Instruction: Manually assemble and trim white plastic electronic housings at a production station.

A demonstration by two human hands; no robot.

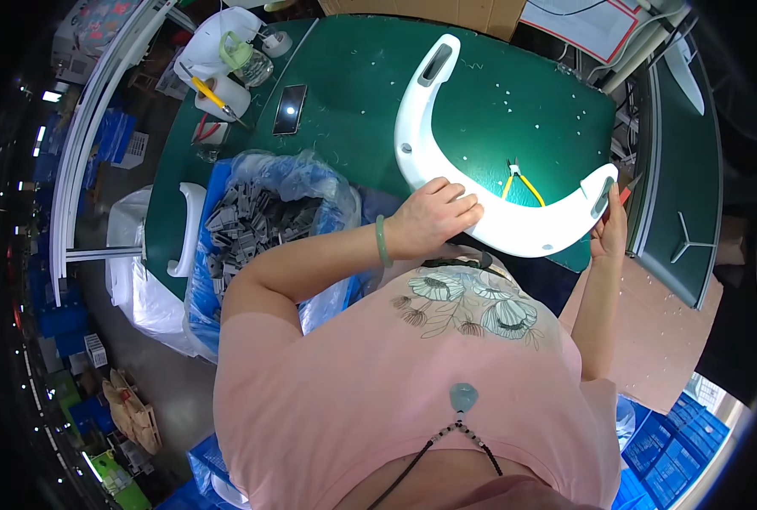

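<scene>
A white U-shaped plastic part (523, 223) is held at the table's near edge, its far arm reaching out over the green top. Grey inserts show near both of its ends. My left hand (438, 219), with a green bangle at the wrist, is closed over the part's left lower curve, fingers on its upper face. At the right end, my right hand (609, 231) grips the part, thumb along the outside; the other fingers are mostly hidden. Something small and red (625, 195) shows beside that thumb, its kind unclear. Yellow-handled nippers (524, 185) lie inside the curve.
A blue crate (200, 289) lined with clear plastic holds many grey pieces at my left, beside another white curved part (189, 229). On the green table (353, 85) lie a phone (290, 110), a bottle (253, 68) and a yellow-handled tool (211, 95). Cardboard (650, 331) stands at right.
</scene>
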